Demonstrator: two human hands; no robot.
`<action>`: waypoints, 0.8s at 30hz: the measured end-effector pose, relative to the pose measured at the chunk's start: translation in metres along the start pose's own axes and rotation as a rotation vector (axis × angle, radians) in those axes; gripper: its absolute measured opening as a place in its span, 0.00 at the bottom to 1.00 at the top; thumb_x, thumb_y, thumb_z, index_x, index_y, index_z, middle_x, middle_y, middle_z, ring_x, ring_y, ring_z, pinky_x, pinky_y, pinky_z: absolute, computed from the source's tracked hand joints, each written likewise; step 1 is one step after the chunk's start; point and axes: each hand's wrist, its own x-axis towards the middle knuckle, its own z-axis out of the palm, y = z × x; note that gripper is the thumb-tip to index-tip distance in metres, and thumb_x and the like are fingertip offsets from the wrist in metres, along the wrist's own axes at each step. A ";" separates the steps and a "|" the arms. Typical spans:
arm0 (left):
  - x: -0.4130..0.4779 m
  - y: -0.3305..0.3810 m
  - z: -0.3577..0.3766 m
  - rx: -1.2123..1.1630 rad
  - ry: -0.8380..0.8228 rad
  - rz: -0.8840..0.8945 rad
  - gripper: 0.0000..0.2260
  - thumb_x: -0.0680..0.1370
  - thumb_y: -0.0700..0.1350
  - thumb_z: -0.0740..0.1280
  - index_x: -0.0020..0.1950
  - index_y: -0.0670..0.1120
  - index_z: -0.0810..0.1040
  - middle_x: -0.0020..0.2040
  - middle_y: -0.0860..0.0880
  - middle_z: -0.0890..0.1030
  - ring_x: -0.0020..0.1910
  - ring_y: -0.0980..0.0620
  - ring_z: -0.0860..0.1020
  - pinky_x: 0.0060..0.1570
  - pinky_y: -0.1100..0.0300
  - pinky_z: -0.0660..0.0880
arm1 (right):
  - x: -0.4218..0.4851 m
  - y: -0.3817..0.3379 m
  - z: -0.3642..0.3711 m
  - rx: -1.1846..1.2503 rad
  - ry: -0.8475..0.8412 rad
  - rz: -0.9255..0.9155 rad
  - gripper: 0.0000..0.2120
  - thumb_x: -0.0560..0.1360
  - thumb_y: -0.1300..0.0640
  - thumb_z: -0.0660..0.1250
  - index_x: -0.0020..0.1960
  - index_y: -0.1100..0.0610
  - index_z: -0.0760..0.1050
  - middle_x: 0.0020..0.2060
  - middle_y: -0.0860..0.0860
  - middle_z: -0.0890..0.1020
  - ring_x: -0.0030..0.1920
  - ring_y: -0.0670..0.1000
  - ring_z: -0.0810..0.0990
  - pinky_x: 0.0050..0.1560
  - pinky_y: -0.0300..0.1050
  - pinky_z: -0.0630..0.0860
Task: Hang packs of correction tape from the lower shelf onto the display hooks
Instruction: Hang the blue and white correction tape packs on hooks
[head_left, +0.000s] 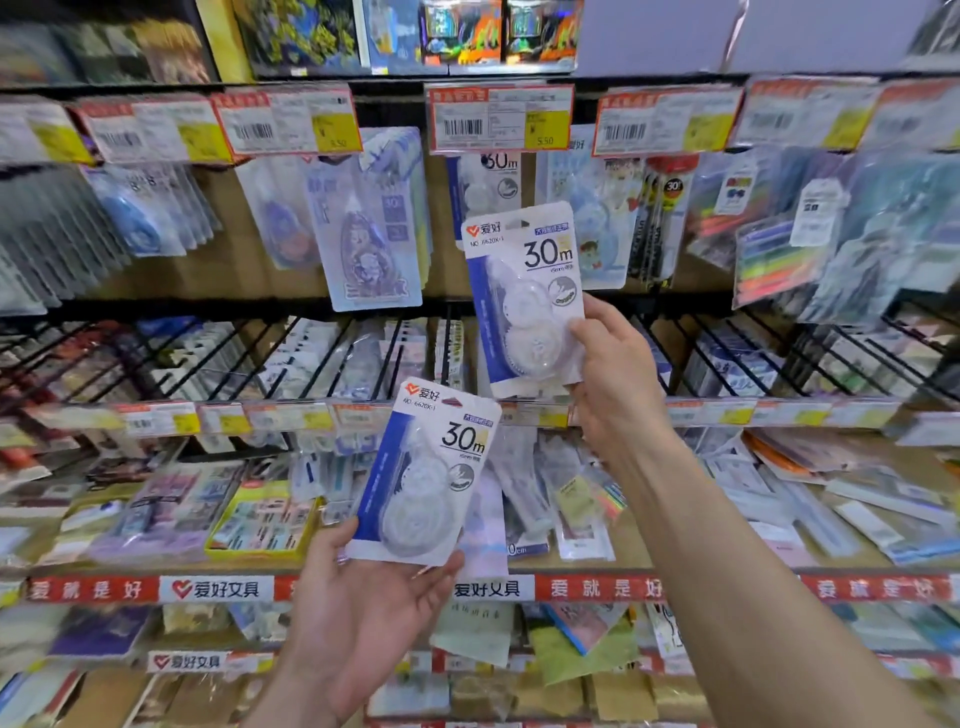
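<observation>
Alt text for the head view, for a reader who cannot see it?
The right hand holds a white-and-blue 30 m correction tape pack up before a row of hanging packs under a price label. The left hand holds an identical second pack lower, in front of crowded stationery shelves.

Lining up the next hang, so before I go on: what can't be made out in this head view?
Head view only.
Display hook: hidden behind the red-framed price label and the upper white-and-blue correction tape pack in the right hand.
That pack's hang hole: too blurred to tell if it is hooked.
Shelf stock behind the lower white-and-blue correction tape pack in the left hand: covered.
</observation>
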 end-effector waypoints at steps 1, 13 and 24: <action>0.002 -0.001 0.001 -0.006 -0.004 0.005 0.27 0.77 0.60 0.58 0.57 0.41 0.85 0.62 0.33 0.80 0.57 0.35 0.75 0.52 0.50 0.73 | 0.003 0.000 0.002 0.009 0.004 -0.004 0.14 0.79 0.67 0.61 0.53 0.54 0.83 0.51 0.53 0.88 0.56 0.57 0.86 0.57 0.59 0.83; 0.014 0.015 -0.008 0.024 -0.046 0.037 0.33 0.63 0.58 0.73 0.63 0.39 0.81 0.65 0.32 0.77 0.55 0.33 0.77 0.47 0.49 0.77 | 0.028 -0.009 0.042 0.103 0.033 -0.166 0.06 0.75 0.50 0.73 0.42 0.49 0.80 0.46 0.52 0.82 0.50 0.53 0.80 0.65 0.63 0.77; 0.030 0.012 -0.018 -0.049 -0.099 0.030 0.34 0.62 0.57 0.71 0.63 0.39 0.81 0.62 0.29 0.78 0.49 0.31 0.79 0.42 0.47 0.79 | 0.043 -0.009 0.057 -0.116 0.026 -0.314 0.08 0.84 0.53 0.65 0.45 0.51 0.72 0.35 0.44 0.74 0.32 0.39 0.71 0.39 0.32 0.70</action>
